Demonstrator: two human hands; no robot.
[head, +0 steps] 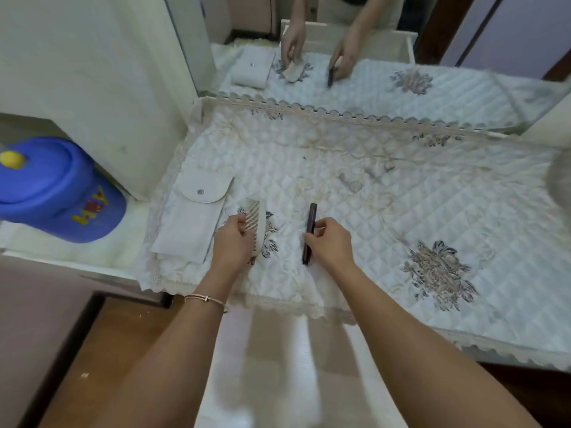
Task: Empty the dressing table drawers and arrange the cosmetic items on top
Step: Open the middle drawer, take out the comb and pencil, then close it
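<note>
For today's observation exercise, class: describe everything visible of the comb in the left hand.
The comb is cream-coloured, plastic by its look, with a curved back and fine, close teeth along its left edge. It points away from the person, over a flower print on the quilted cloth. The left hand grips its near half; a white pouch lies just left of it.

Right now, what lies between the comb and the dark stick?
Nothing loose. In the head view only the quilted cover, with an embroidered flower on it, shows between the comb and the dark stick.
</note>
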